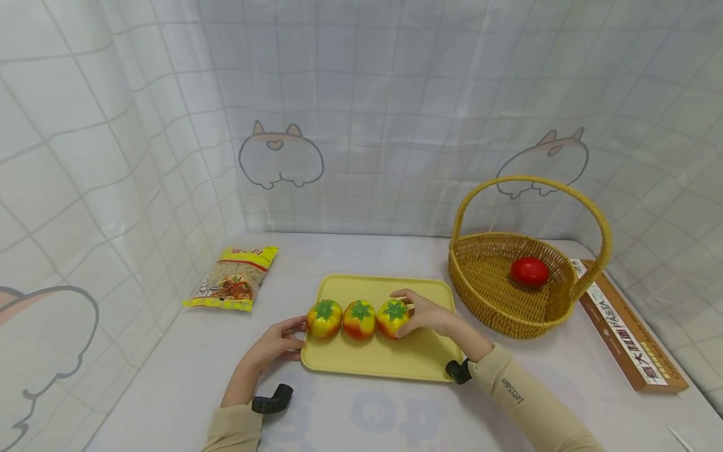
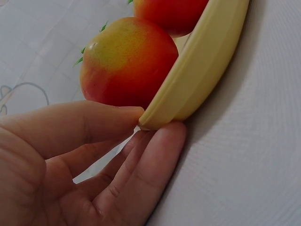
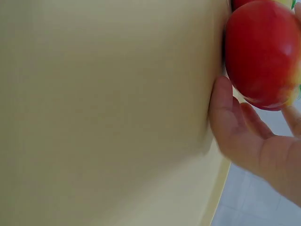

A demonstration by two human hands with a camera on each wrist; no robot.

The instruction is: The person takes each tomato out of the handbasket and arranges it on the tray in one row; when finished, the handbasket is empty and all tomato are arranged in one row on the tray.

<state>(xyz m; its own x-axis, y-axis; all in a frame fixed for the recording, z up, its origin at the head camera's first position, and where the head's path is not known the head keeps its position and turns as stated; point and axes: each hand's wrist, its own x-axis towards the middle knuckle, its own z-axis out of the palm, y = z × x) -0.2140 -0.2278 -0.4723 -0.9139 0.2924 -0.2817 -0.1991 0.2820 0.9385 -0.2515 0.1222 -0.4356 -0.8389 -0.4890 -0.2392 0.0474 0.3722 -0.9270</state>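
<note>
Three red-and-yellow toy tomatoes with green leafy tops stand in a row on a yellow tray [image 1: 375,364]. These are the left tomato [image 1: 324,328], the middle tomato [image 1: 359,326] and the right tomato [image 1: 390,323]. My left hand [image 1: 270,346] pinches the tray's left rim, right beside the left tomato. In the left wrist view, one fingertip lies on top of the rim and another below it. My right hand [image 1: 432,316] curls its thumb and fingers round the right tomato, which sits on the tray; the right wrist view shows its red side [image 3: 263,52].
A wicker basket [image 1: 491,314] with a tall handle stands at the right, holding a red round fruit [image 1: 530,272]. Beside it lies a long pasta box [image 1: 627,333]. At the back left is a yellow food packet [image 1: 234,279]. Patterned curtains [image 1: 384,125] enclose the table.
</note>
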